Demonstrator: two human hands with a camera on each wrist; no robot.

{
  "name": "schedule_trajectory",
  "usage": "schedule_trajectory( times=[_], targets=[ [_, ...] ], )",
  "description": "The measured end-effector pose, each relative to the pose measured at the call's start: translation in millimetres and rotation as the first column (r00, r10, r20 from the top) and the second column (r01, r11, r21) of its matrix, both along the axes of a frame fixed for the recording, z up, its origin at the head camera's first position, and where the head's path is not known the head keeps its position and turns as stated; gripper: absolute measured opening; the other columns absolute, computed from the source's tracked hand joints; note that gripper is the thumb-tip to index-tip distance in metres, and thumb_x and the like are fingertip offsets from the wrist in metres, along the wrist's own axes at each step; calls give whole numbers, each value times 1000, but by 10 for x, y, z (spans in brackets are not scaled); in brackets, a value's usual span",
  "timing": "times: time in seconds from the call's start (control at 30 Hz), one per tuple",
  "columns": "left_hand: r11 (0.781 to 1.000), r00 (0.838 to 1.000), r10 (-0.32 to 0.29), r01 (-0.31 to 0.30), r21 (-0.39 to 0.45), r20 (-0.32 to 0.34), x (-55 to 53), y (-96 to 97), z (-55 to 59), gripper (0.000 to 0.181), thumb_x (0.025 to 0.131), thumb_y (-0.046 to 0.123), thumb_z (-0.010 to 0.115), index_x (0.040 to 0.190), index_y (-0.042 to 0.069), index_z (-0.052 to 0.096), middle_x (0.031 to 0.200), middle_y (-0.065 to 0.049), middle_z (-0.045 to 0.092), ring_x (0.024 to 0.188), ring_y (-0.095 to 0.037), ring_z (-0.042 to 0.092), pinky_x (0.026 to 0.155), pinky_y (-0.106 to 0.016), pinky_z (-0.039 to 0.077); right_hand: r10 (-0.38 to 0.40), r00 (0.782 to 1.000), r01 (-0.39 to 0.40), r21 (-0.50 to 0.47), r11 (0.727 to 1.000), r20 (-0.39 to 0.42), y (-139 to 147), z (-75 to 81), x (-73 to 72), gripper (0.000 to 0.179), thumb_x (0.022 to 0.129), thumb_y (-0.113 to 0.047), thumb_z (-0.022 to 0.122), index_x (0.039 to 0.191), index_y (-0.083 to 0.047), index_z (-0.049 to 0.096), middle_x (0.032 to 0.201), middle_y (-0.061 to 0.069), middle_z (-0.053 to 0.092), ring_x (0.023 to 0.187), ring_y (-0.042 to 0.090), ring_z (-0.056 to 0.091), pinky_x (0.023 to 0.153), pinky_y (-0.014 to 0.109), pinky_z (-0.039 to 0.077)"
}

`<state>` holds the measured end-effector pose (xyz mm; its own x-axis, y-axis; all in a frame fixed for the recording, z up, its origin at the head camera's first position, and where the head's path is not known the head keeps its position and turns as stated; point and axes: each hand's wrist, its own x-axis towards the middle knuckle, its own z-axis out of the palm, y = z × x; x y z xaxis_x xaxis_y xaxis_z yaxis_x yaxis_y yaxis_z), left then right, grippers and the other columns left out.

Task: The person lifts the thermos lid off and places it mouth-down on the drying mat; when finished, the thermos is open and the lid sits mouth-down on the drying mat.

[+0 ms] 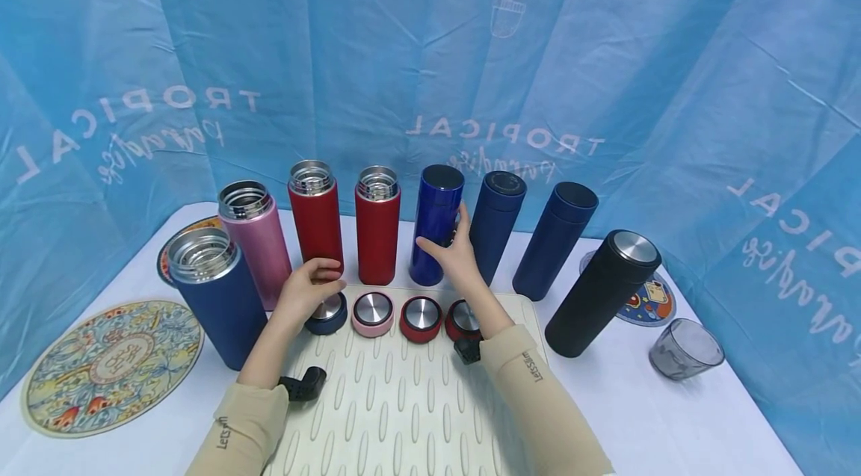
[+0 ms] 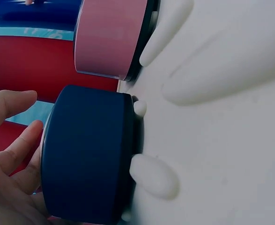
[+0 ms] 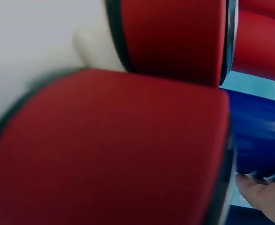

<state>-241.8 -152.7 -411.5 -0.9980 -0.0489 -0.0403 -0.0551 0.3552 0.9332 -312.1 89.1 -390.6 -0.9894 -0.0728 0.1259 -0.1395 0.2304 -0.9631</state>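
Observation:
My right hand [image 1: 455, 243] grips a glossy blue thermos bottle [image 1: 427, 252], thumb across its front and fingers at its right side. The bottle stands upright with its dark cap on. In the right wrist view, part of that hand [image 3: 266, 194] shows at the blue bottle's side. My left hand [image 1: 311, 288] hovers at a navy lid [image 1: 326, 323], fingers loosely bent with a gap between thumb and forefinger. In the left wrist view, fingertips come right beside the navy lid [image 2: 88, 154]. A pink lid [image 1: 373, 311] and two red lids [image 1: 421, 320] continue the row on a cream ridged mat [image 1: 377, 401].
Uncapped bottles stand at left: navy [image 1: 222, 311], pink [image 1: 258, 252] and two red [image 1: 378, 244]. At right are two capped navy bottles [image 1: 554, 240] and a black one [image 1: 592, 304]. A glass [image 1: 684, 349] stands far right; a round patterned mat [image 1: 114, 368] lies left.

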Motion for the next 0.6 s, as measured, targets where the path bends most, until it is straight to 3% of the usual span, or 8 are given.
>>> schedule_trajectory(
  times=[0.23, 0.6],
  targets=[
    [1000, 1000, 1, -1, -3, 6, -1, -1, 8, 43, 88, 12, 61, 126, -2, 47, 119, -24, 53, 108, -35, 53, 90, -41, 48, -54, 998, 54, -11, 998, -39, -94, 1, -84, 96, 77, -22, 74, 146, -20, 7, 144, 11, 33, 129, 29, 37, 105, 51, 30],
    [1000, 1000, -9, 9, -17, -3, -16, -1, -9, 41, 88, 11, 61, 124, -3, 48, 118, -24, 54, 105, -34, 54, 88, -39, 49, -114, 985, 120, 41, 992, -128, -127, -46, -115, 92, 77, -22, 74, 144, -17, 13, 140, 13, 37, 125, 31, 41, 102, 52, 33]
  ],
)
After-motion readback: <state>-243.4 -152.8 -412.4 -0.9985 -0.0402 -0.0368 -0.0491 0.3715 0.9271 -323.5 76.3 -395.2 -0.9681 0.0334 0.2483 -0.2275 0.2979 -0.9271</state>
